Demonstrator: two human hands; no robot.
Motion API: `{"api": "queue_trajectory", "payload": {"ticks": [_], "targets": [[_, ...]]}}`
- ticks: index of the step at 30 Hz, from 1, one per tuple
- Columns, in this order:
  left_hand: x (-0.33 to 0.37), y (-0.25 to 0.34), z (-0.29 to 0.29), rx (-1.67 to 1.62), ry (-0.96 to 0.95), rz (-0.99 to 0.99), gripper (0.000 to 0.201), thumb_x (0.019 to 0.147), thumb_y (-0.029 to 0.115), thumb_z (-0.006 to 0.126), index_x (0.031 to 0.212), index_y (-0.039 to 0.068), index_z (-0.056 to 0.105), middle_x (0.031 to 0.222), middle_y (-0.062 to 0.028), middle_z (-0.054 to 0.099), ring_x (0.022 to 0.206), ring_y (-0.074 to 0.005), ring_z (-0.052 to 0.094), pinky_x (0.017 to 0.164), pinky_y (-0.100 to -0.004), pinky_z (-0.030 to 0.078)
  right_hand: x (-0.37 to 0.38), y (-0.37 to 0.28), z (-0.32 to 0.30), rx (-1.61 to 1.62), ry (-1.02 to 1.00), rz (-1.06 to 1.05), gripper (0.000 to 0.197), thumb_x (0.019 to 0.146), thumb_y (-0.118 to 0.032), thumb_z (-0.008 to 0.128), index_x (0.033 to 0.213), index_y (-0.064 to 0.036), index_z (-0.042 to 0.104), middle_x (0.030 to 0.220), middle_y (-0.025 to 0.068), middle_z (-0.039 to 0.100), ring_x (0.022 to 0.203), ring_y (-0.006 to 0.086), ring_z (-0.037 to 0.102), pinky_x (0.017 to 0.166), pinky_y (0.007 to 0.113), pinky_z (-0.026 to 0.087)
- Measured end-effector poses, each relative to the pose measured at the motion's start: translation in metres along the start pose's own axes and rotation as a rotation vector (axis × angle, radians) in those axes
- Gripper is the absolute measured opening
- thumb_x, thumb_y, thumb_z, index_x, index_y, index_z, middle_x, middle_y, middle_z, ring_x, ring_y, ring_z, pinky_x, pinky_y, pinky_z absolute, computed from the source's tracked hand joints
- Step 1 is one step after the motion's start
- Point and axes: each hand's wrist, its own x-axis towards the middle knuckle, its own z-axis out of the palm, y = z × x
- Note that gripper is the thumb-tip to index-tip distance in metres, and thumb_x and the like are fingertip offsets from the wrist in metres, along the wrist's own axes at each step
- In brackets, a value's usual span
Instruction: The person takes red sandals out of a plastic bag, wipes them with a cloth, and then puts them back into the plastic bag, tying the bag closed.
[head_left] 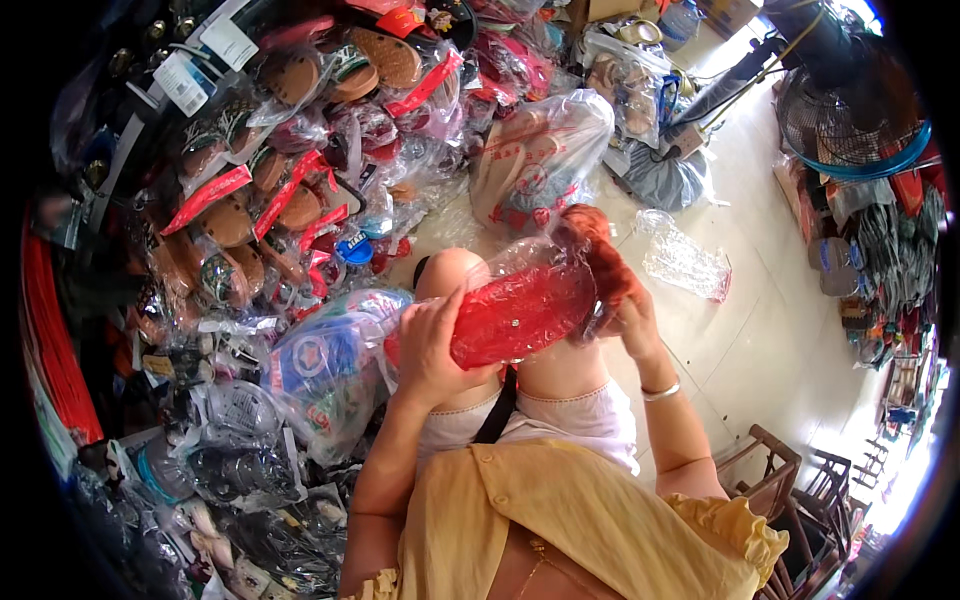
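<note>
Around me, heaped bagged shoes (250,200); left hand (430,345) and right hand (625,305) grip a red shoe (520,315), probably bagging it; next, slide it home.

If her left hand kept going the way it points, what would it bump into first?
Probably the red thing in the clear bag: the left hand already grips its near end, fingers pointing up toward her bare knee just beyond. Depth is hard to judge.

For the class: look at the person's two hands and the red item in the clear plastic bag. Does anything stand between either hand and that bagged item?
Nothing visible does. The left hand grips the near end of the red item in its clear plastic bag directly, and the right hand touches the far end, beside a reddish-brown furry piece. Only the bag's own film separates fingers from contents.
</note>
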Motion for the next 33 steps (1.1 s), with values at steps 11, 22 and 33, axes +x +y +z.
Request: {"api": "queue_trajectory", "payload": {"ticks": [11, 22, 33], "targets": [[0.007, 0.014, -0.012, 0.193, -0.239, 0.012, 0.109, 0.056, 0.046, 0.085, 0.144, 0.005, 0.034, 0.133, -0.0148, 0.046, 0.125, -0.0309, 0.045, 0.106, -0.0533, 0.028, -0.02, -0.029, -0.011, -0.119, -0.011, 0.243, 0.037, 0.092, -0.009, 0.045, 0.126, 0.0043, 0.053, 0.122, 0.0133, 0.059, 0.109, 0.0206, 0.058, 0.095, 0.033, 0.045], [0.09, 0.074, 0.071, 0.139, -0.235, 0.378, 0.028, 0.084, 0.017, 0.058, 0.109, 0.013, 0.067, 0.135, -0.0171, 0.049, 0.129, -0.0337, 0.043, 0.108, -0.056, 0.028, -0.042, -0.037, -0.03, 0.334, 0.348, 0.162, 0.046, 0.099, -0.027, 0.048, 0.135, 0.0026, 0.046, 0.128, 0.0151, 0.058, 0.114, 0.0234, 0.059, 0.098, 0.036, 0.048], [0.091, 0.08, 0.032, -0.012, 0.038, 0.401, 0.007, 0.079, 0.02, 0.064, 0.084, 0.017, 0.064, 0.115, -0.0031, 0.06, 0.117, -0.0228, 0.053, 0.102, -0.0595, 0.032, -0.026, -0.062, -0.033, -0.338, -0.012, -0.148, 0.035, 0.093, -0.026, 0.055, 0.117, -0.0009, 0.06, 0.12, 0.0143, 0.062, 0.112, 0.0314, 0.058, 0.095, 0.041, 0.047]]}}
